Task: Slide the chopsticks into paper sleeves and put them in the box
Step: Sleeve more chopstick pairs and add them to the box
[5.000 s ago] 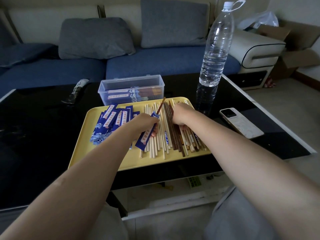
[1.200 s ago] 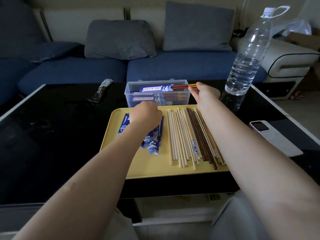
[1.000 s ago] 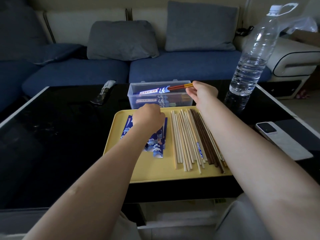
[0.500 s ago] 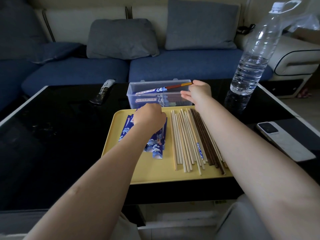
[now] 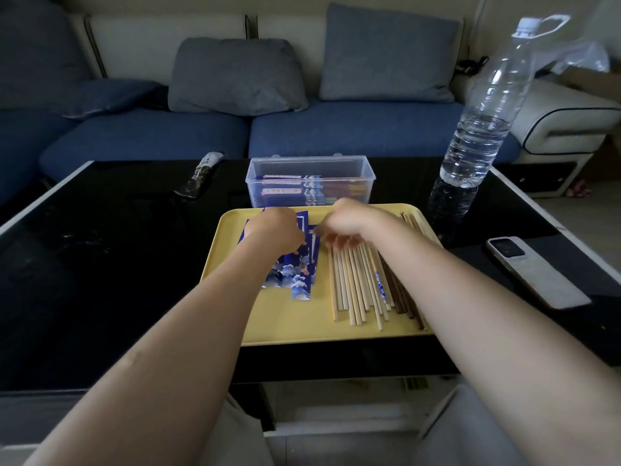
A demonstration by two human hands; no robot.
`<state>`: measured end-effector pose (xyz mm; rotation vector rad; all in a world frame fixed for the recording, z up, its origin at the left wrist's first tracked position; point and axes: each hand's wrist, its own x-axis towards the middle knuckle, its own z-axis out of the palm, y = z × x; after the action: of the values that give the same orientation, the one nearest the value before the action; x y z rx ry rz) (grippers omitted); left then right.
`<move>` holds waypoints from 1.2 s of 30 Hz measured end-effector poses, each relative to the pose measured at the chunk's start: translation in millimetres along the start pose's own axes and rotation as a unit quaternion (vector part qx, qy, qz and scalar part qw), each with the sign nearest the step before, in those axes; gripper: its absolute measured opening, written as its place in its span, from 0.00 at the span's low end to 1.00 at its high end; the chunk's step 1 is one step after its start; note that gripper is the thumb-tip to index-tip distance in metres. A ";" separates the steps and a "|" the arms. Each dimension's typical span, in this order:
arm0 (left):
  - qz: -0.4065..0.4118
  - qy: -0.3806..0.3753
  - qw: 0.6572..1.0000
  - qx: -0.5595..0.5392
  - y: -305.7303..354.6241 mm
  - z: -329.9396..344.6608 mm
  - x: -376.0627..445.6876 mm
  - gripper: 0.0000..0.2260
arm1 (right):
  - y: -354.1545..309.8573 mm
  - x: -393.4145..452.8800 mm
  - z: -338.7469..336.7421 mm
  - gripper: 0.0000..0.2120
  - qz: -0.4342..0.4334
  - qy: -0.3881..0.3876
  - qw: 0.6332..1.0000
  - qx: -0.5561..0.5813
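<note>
A yellow tray (image 5: 302, 326) lies on the black table. On its left side is a pile of blue paper sleeves (image 5: 297, 280), and my left hand (image 5: 275, 230) rests on their far ends, fingers curled and hidden over one sleeve. On the tray's right lie several loose chopsticks (image 5: 358, 290), pale ones and dark brown ones. My right hand (image 5: 349, 223) hovers over their far ends, its loosely bent fingertips touching them. Just behind the tray stands a clear plastic box (image 5: 368, 169) holding several sleeved chopsticks.
A large water bottle (image 5: 477, 136) stands at the tray's back right. A phone (image 5: 534, 274) lies face down at the right. A dark packet (image 5: 200, 176) lies at the back left. A blue sofa (image 5: 336, 132) with cushions sits behind the table.
My right hand has let go of the sleeved chopsticks, which now lie in the box, and has come back over the loose chopsticks. My left hand stays on the sleeves.
</note>
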<state>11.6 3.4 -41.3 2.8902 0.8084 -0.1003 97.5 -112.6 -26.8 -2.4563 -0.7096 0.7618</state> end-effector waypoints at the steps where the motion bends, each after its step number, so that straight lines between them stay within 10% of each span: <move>1: 0.003 -0.002 1.000 0.000 0.0 0.7 -1.4 0.07 | -2.2 -3.3 5.6 0.10 0.020 -0.049 0.998 -0.042; 15: 0.049 -0.019 0.996 -0.067 -11.0 4.0 -21.0 0.17 | -10.3 -18.1 36.6 0.11 0.073 -0.028 0.990 0.118; 25: 0.145 0.171 0.974 -0.020 7.1 1.2 -23.1 0.28 | 25.9 -30.9 -20.1 0.09 -0.006 0.060 0.965 0.254; 31: 0.247 0.221 0.943 0.039 35.3 5.6 -24.2 0.18 | 50.4 -38.2 -38.3 0.08 -0.016 -0.024 0.924 0.381; 36: 0.194 0.220 0.956 0.006 47.6 4.1 -22.3 0.14 | 58.3 -40.2 -45.4 0.08 0.007 0.051 0.907 0.417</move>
<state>17.2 -48.9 -37.6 3.0571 0.2659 0.5984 116.4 -193.0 -11.1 -1.6942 -0.2335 0.7331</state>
